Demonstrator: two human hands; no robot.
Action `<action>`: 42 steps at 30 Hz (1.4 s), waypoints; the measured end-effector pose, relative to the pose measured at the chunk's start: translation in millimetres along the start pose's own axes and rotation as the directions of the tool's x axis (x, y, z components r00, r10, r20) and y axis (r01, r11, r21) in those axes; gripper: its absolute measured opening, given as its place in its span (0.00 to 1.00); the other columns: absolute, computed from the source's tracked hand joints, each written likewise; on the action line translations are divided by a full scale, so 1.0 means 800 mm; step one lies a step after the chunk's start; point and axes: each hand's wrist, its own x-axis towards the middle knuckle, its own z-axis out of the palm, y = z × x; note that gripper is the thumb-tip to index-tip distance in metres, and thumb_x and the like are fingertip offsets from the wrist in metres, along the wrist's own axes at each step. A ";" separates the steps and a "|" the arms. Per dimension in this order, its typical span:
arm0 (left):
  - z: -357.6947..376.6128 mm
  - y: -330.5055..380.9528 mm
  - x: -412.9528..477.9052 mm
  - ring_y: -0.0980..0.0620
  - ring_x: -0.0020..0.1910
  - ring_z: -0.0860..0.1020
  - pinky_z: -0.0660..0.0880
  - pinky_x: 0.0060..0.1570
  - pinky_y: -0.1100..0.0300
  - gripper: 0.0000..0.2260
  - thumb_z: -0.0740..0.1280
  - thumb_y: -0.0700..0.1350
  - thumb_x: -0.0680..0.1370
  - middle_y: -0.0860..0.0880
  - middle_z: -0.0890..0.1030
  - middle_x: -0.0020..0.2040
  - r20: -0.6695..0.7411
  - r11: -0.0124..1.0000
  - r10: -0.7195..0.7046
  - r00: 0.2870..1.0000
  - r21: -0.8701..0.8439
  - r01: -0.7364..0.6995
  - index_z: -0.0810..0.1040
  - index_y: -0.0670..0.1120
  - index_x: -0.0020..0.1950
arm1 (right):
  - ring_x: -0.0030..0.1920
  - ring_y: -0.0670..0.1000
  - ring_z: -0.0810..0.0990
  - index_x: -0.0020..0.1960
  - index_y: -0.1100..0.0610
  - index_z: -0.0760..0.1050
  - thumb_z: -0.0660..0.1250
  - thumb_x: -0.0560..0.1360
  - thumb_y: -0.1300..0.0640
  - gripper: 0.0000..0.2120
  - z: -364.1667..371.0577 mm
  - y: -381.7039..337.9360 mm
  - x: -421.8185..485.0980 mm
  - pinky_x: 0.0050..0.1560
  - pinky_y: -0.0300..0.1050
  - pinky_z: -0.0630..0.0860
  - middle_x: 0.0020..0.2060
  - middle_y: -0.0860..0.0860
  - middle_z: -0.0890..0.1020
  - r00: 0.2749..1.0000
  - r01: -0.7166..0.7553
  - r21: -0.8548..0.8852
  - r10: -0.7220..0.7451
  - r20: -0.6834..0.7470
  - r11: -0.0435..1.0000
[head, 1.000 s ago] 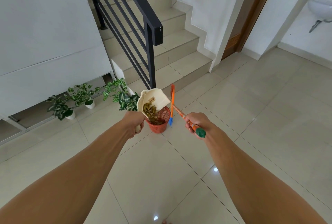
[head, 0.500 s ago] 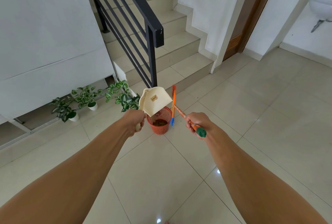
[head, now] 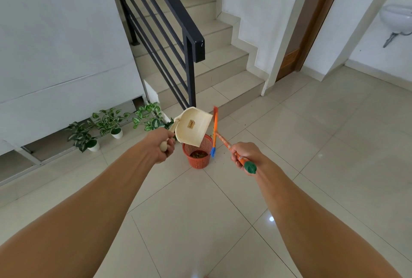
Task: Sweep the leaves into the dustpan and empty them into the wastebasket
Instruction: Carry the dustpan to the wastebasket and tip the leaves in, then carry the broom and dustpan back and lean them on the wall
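My left hand [head: 163, 145] grips the handle of a cream dustpan [head: 193, 126], tipped mouth-down over the red mesh wastebasket [head: 198, 158]. The pan's inside looks bare, showing only a small label. Brown-green leaves [head: 198, 155] lie at the bottom of the basket. My right hand [head: 242, 154] is closed on the orange stick of a broom [head: 215, 130], whose orange head with a blue tip stands just right of the basket. A green cap ends the stick near my wrist.
Three small potted plants [head: 111, 122] line the white wall to the left of the basket. A staircase with a black railing [head: 189, 59] rises behind it. A few leaf crumbs [head: 223, 154] dot the tiles by the broom. A brown door stands at the right.
The leaves slid out of the dustpan into the wastebasket. The pan has tipped further over and now shows bare. The broom hand stayed about where it was.
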 end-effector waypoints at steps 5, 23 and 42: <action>-0.023 0.005 -0.022 0.59 0.16 0.66 0.63 0.12 0.70 0.06 0.59 0.39 0.84 0.49 0.69 0.31 0.093 0.973 -0.039 0.995 -0.221 0.059 0.70 0.40 0.47 | 0.23 0.44 0.73 0.58 0.66 0.75 0.60 0.74 0.67 0.14 0.007 0.006 -0.022 0.20 0.35 0.70 0.34 0.55 0.75 1.000 0.022 0.044 -0.022 0.003 0.999; -0.051 -0.053 -0.043 0.59 0.17 0.66 0.63 0.15 0.71 0.05 0.60 0.37 0.82 0.49 0.72 0.31 -0.036 0.988 0.083 0.996 0.131 -0.077 0.73 0.42 0.47 | 0.24 0.47 0.71 0.50 0.64 0.76 0.60 0.72 0.66 0.09 0.051 0.037 -0.067 0.21 0.38 0.69 0.24 0.52 0.75 0.999 0.033 -0.024 -0.033 -0.019 0.999; -0.289 -0.093 -0.116 0.58 0.16 0.67 0.63 0.12 0.70 0.05 0.61 0.39 0.83 0.47 0.71 0.30 -0.068 0.962 -0.119 0.991 -0.253 0.098 0.71 0.40 0.48 | 0.19 0.44 0.71 0.47 0.61 0.72 0.58 0.75 0.70 0.07 0.211 0.054 -0.155 0.16 0.32 0.66 0.30 0.54 0.73 0.989 -0.009 -0.049 0.017 0.150 0.999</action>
